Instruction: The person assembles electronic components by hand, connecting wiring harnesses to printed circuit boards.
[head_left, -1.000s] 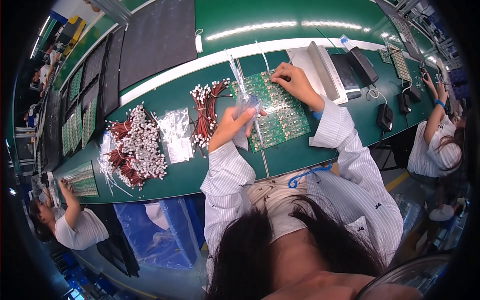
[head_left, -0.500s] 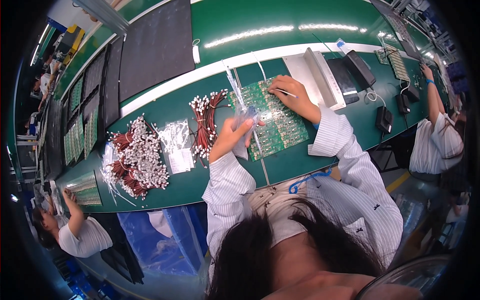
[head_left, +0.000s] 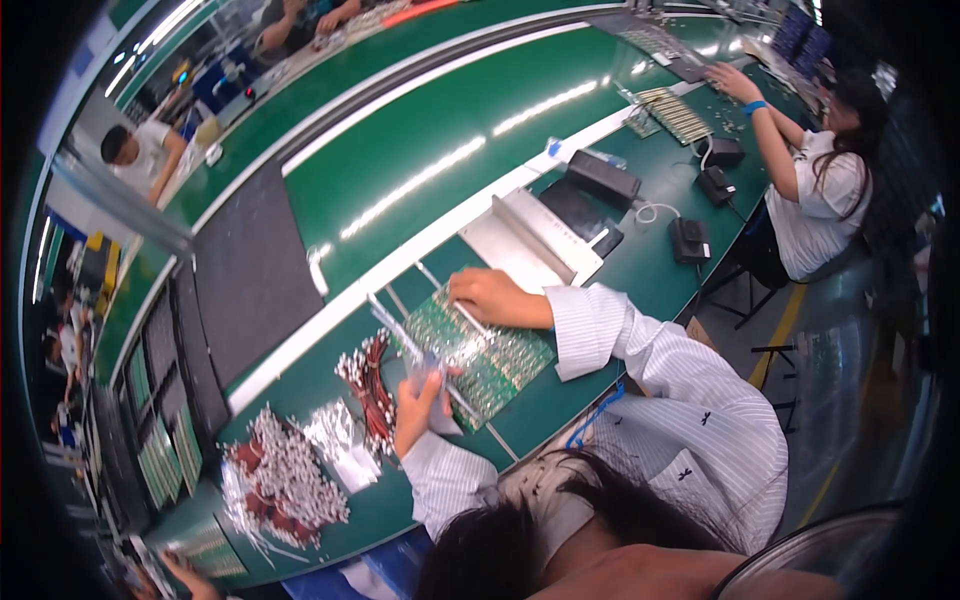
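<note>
On the counter (head_left: 655,285): a green circuit-board panel (head_left: 505,365) lies in front of the person, one corner near the counter's near edge.
Left of the hands: the left hand (head_left: 420,398) is closed around a clear plastic bundle (head_left: 405,340) with thin pale strips, which slants over the panel's left part.
Right of the hands: the right hand (head_left: 490,297) is bent over the panel's far part, fingers pinching a slim white stick (head_left: 470,318); whether its tip touches the board cannot be told.
Beside the panel: a tied bunch of red-brown wires (head_left: 372,400) lies just left; past it come a clear bag (head_left: 345,445) and a heap of white-ended wires (head_left: 285,480).
Beyond the right hand: a pale metal bracket (head_left: 530,245).
Risk at the stick: a slip of the pinch could scrape or dislodge small parts.
Risk at the bundle: its strips might catch on raised parts and skew the panel if the left hand pulls sideways.
Risk at the counter edge: the blue coiled cord (head_left: 597,415) could snag there, jerking whatever it is fastened to.
</note>
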